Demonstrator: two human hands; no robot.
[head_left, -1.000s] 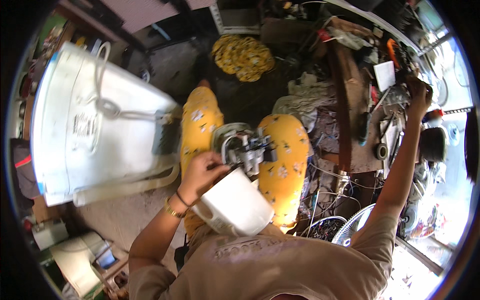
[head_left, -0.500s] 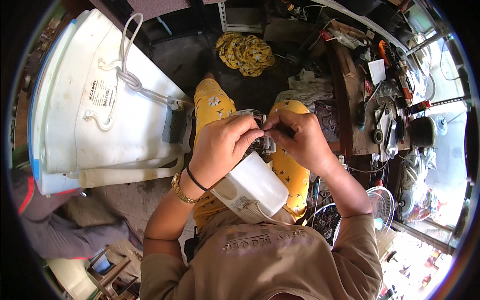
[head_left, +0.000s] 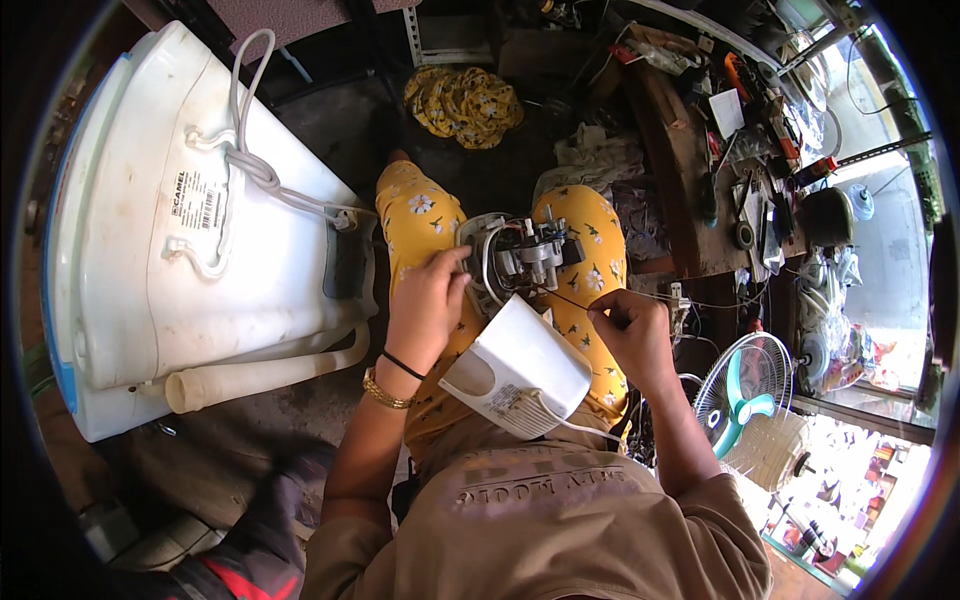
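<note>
Fan motor assy [head_left: 520, 258] sits on lap, between knees, above its white plastic housing [head_left: 515, 368]. Left hand [head_left: 428, 305] grip pressed on motor's left side. Right hand [head_left: 628, 325] pinching thin dark wire [head_left: 568, 298] off it. Motor prob dense, rigid; wiring delicate, so hold by metal frame, not leads.

Motor assembly [head_left: 520, 262] on lap, washing machine [head_left: 180, 230] left.

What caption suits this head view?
Left hand steadies a small motor assembly on the lap; right hand pinches a thin wire.
</note>
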